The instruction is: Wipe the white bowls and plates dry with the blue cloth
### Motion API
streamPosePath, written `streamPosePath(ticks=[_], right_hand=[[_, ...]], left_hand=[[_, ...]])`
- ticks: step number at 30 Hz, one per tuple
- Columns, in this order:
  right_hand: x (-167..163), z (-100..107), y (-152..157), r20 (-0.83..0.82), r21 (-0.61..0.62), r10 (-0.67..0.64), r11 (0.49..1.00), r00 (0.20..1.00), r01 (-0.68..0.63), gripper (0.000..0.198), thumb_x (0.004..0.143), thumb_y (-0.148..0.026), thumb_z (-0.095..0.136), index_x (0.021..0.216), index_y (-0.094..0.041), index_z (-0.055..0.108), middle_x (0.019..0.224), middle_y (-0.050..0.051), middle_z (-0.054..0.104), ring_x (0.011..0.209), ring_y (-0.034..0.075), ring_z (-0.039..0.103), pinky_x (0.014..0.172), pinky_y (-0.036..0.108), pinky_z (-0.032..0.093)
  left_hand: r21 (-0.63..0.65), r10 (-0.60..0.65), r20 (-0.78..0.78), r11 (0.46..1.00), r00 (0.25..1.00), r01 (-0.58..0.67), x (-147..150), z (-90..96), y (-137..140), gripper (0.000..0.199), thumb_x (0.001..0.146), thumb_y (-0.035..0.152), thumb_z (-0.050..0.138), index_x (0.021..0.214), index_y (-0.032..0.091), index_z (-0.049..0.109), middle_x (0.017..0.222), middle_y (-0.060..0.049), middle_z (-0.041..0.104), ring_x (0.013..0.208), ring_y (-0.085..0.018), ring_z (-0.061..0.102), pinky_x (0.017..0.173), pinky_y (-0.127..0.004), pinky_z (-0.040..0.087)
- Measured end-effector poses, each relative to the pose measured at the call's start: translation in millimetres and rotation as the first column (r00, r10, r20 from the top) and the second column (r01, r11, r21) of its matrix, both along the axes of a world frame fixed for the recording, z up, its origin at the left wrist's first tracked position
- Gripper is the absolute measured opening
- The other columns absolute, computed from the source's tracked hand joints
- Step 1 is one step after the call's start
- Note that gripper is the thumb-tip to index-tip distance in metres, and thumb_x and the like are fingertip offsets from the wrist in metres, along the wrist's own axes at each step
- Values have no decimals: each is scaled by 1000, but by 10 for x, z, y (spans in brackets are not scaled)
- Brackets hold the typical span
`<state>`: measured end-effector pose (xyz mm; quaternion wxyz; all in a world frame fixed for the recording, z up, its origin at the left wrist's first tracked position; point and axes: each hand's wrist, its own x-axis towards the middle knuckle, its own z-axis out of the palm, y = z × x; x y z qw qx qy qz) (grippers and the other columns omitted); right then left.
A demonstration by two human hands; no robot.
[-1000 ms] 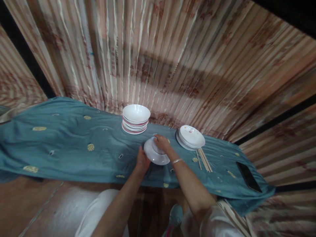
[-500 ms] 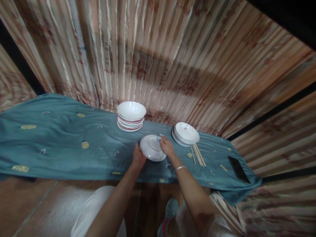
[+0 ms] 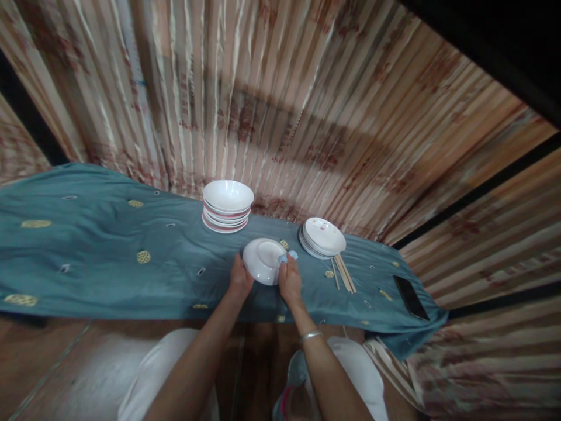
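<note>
A white plate (image 3: 262, 270) is held tilted above the cloth, its underside with the foot ring facing me. My left hand (image 3: 241, 279) grips its left rim, the thumb on the near side and the other fingers mostly hidden. At the right rim, my right hand (image 3: 290, 279) is closed on a small light blue cloth (image 3: 288, 256) pressed against the plate. Beyond the plate to the left rises a stack of white bowls (image 3: 228, 204), some with red rims. A stack of plates (image 3: 323, 237) with a floral print lies to the right.
Several wooden chopsticks (image 3: 344, 273) lie by the plate stack. A black phone (image 3: 411, 297) rests near the table's right end. The teal tablecloth (image 3: 105, 257) has folds, and a striped curtain (image 3: 263, 117) hangs right behind the table.
My right hand with the blue cloth has slid from the plate's upper right down along its right edge. The left hand still holds the plate. The whole view has shifted slightly.
</note>
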<state>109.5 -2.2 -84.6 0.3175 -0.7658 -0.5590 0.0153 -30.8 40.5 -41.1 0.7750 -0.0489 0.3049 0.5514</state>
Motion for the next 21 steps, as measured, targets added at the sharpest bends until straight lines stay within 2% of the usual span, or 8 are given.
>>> streamPosePath(ticks=[5,9,13,21], right_hand=[[-89,-111,-73,5,9,-43,999,999,43,55,102,-32,23,143,-2,43,144,29,50,142,30,42,111,51,39],[-187,-247,-164,-28,121,-42,992,999,45,59,102,-39,22,147,-4,39,148,31,44,143,34,39,109,59,38],[-347,-290,-308,42,179,-45,983,998,37,58,103,-39,24,151,-9,33,150,29,41,145,34,34,109,60,38],[-590,-186,-492,171,105,153,980,973,-172,54,99,-19,28,153,-10,34,160,22,30,152,33,15,113,62,32]], left_hand=[[3,2,-11,1000,1000,-2,6,36,-16,46,103,32,31,123,7,64,95,-12,78,99,-23,73,94,-31,55],[31,-23,-26,999,999,23,-2,33,-29,47,103,34,30,122,9,64,97,-12,78,99,-24,73,94,-35,56],[38,-26,-23,999,999,27,-6,33,-36,46,103,34,30,121,10,65,99,-11,78,102,-24,72,95,-35,55],[15,20,-40,1000,999,-20,18,53,-17,48,104,34,28,116,7,66,103,-13,77,108,-21,70,97,-28,53]])
